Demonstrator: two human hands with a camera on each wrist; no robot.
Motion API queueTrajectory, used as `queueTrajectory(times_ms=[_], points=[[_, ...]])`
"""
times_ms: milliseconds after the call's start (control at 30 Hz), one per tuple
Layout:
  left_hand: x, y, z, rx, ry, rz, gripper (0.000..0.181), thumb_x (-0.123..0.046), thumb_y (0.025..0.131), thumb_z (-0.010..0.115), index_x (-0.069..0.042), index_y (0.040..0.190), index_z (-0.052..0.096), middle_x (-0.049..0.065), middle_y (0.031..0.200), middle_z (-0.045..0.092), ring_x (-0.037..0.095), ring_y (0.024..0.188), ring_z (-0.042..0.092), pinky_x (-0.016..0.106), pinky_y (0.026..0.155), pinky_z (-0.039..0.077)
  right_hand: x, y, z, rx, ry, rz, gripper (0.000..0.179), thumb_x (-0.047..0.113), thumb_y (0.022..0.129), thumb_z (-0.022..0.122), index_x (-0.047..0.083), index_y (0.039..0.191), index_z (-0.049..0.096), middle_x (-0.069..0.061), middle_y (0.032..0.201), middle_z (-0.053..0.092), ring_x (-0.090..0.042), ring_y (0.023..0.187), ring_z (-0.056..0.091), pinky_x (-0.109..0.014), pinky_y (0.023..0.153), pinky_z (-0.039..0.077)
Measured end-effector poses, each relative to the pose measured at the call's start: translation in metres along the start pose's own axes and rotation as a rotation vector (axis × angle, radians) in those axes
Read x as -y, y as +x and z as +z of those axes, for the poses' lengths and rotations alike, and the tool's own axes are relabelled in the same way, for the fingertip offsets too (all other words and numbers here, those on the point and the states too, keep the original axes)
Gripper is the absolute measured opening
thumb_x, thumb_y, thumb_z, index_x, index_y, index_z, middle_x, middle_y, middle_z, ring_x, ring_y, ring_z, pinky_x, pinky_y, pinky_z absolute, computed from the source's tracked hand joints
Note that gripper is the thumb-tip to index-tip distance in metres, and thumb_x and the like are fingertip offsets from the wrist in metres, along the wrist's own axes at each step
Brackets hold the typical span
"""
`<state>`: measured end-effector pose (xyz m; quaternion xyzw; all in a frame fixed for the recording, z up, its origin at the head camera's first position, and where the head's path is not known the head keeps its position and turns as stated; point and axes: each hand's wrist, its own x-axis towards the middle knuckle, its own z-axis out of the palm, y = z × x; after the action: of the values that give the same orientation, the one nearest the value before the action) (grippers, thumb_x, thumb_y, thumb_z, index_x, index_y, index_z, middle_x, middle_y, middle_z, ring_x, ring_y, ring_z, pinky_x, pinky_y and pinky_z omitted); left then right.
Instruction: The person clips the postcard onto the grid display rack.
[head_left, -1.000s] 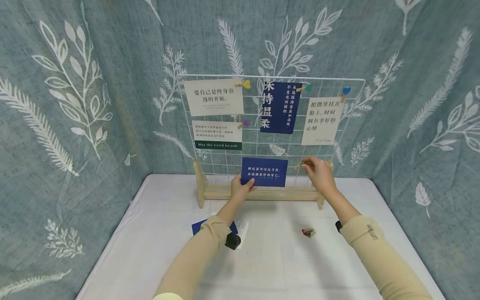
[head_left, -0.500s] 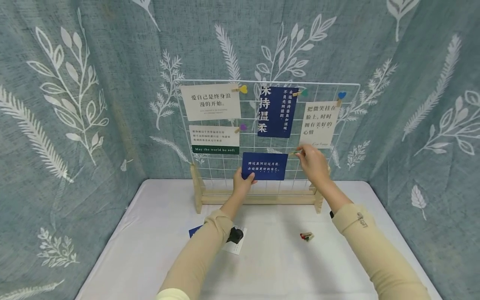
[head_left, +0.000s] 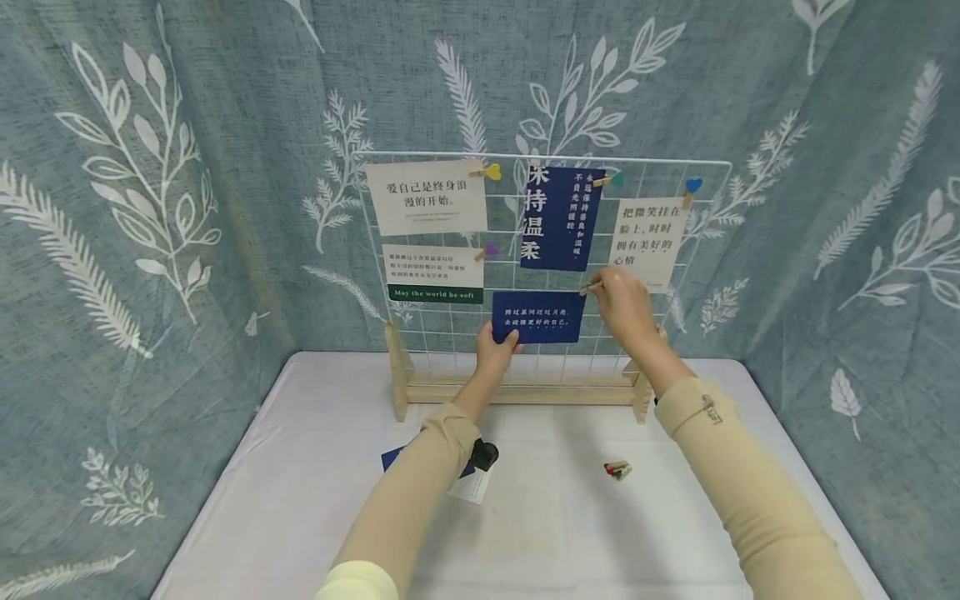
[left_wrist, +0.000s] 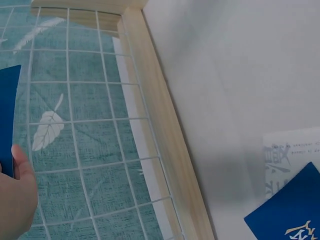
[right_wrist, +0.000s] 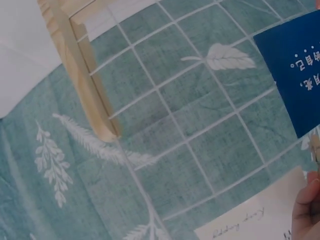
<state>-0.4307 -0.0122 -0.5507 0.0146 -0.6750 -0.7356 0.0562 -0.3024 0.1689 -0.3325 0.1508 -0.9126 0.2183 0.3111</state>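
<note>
My left hand (head_left: 495,348) pinches the lower left corner of a blue card (head_left: 537,317) with white lettering, thumb in front. The card is held upright against the white wire grid (head_left: 442,333), below a taller blue card (head_left: 562,218). My right hand (head_left: 624,307) pinches a small wooden clothespin (head_left: 588,288) right at the card's upper right corner. In the right wrist view, the clothespin (right_wrist: 315,145) shows at the right edge close to the blue card (right_wrist: 295,75). The left wrist view shows my left thumb and fingers (left_wrist: 20,167) at that card's edge.
Several cards hang clipped on the grid, among them a cream card (head_left: 427,197), a green-banded card (head_left: 435,273) and a white card (head_left: 645,242). A wooden stand (head_left: 517,392) supports the grid. Loose clothespins (head_left: 618,469) and more cards (head_left: 468,487) lie on the white table.
Both hands have moved up. The blue card rose from low on the grid to just beneath the taller blue card, and the right hand brought the clothespin left to its corner.
</note>
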Motion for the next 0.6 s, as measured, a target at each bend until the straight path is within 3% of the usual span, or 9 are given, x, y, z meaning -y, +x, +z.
queueTrajectory(times_ms=[133, 200, 233, 300, 367, 467, 600], points=[[0.055, 0.052, 0.007, -0.002, -0.037, -0.008, 0.029, -0.013, 0.087, 0.066, -0.015, 0.113, 0.054, 0.007, 0.106, 0.062, 0.019, 0.084, 0.070, 0.026, 0.073, 0.058, 0.000, 0.004, -0.001, -0.005, -0.010, 0.007, 0.010, 0.000, 0.085, 0.063, -0.009, 0.089, 0.064, -0.024, 0.089, 0.067, -0.037, 0.082, 0.066, -0.046, 0.072, 0.054], [0.095, 0.087, 0.011, 0.000, -0.059, 0.005, 0.033, -0.018, 0.085, 0.070, -0.019, 0.114, 0.055, 0.006, 0.107, 0.062, 0.020, 0.083, 0.070, 0.028, 0.072, 0.059, -0.001, 0.005, -0.002, -0.020, -0.015, 0.004, 0.010, -0.001, 0.084, 0.063, -0.010, 0.087, 0.064, -0.025, 0.087, 0.068, -0.038, 0.081, 0.066, -0.046, 0.072, 0.054], [0.107, 0.099, 0.013, 0.003, -0.073, 0.017, 0.035, -0.019, 0.084, 0.071, -0.020, 0.115, 0.055, 0.007, 0.108, 0.062, 0.021, 0.084, 0.070, 0.029, 0.072, 0.059, -0.001, 0.006, -0.002, -0.028, -0.018, 0.003, 0.009, -0.001, 0.083, 0.064, -0.010, 0.087, 0.064, -0.025, 0.087, 0.068, -0.039, 0.080, 0.066, -0.046, 0.072, 0.054], [0.117, 0.109, 0.015, 0.006, -0.091, 0.051, 0.036, -0.020, 0.083, 0.072, -0.021, 0.115, 0.055, 0.006, 0.108, 0.062, 0.020, 0.085, 0.070, 0.029, 0.071, 0.059, -0.001, 0.007, -0.002, -0.029, -0.030, 0.004, 0.010, -0.001, 0.083, 0.064, -0.009, 0.086, 0.065, -0.024, 0.086, 0.068, -0.038, 0.080, 0.066, -0.046, 0.072, 0.054], [0.112, 0.103, 0.017, 0.001, -0.100, 0.084, 0.034, -0.021, 0.083, 0.072, -0.022, 0.113, 0.056, 0.005, 0.106, 0.063, 0.018, 0.086, 0.069, 0.028, 0.071, 0.059, -0.001, 0.009, -0.001, -0.013, -0.046, 0.003, 0.010, 0.000, 0.083, 0.064, -0.009, 0.086, 0.066, -0.024, 0.087, 0.069, -0.038, 0.081, 0.066, -0.045, 0.074, 0.055], [0.060, 0.057, 0.019, -0.047, -0.087, 0.109, 0.030, -0.016, 0.085, 0.070, -0.015, 0.111, 0.057, 0.007, 0.102, 0.064, 0.017, 0.085, 0.069, 0.025, 0.070, 0.058, 0.000, 0.014, 0.000, 0.042, -0.081, -0.001, 0.009, 0.000, 0.084, 0.063, -0.008, 0.086, 0.066, -0.024, 0.090, 0.069, -0.037, 0.083, 0.067, -0.042, 0.076, 0.055], [-0.061, -0.044, 0.022, -0.132, -0.039, 0.031, 0.025, -0.004, 0.088, 0.063, 0.001, 0.112, 0.055, 0.019, 0.104, 0.062, 0.027, 0.086, 0.069, 0.028, 0.074, 0.058, 0.002, 0.019, 0.004, 0.100, -0.125, -0.003, 0.009, -0.002, 0.084, 0.061, -0.009, 0.087, 0.066, -0.024, 0.092, 0.069, -0.036, 0.085, 0.067, -0.040, 0.078, 0.056]])
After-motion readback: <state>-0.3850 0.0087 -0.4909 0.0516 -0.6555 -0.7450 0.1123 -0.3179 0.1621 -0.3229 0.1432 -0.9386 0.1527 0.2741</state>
